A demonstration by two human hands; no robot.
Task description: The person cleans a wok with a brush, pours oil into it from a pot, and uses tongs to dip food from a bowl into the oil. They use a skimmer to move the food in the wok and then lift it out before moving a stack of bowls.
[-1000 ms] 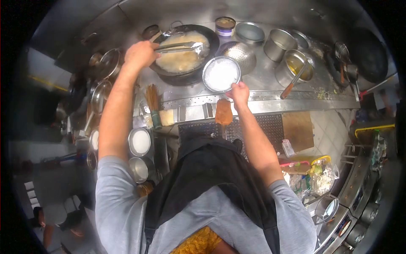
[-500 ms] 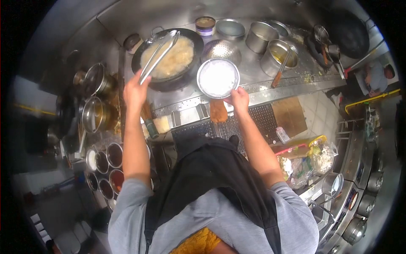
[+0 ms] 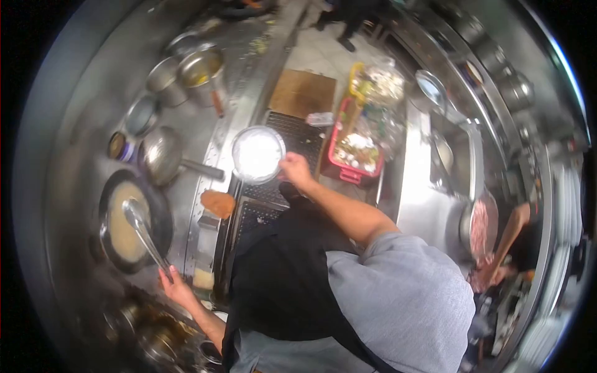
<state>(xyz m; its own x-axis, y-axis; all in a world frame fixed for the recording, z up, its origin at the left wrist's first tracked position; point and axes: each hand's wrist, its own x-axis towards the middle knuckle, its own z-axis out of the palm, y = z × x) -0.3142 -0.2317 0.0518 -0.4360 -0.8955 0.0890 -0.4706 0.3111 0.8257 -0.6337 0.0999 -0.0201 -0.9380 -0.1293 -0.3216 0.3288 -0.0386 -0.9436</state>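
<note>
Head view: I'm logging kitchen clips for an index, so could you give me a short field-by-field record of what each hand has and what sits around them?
left hand: left hand grips tongs, tips over the wok
right hand: right hand holds steel bowl by its rim, away from the counter, over the black mat
bowl contents: white
wok contents: pale food
nearby: round strainer, metal pots, red basket
other person: arm at the right edge, beside a pan of pink food
</note>
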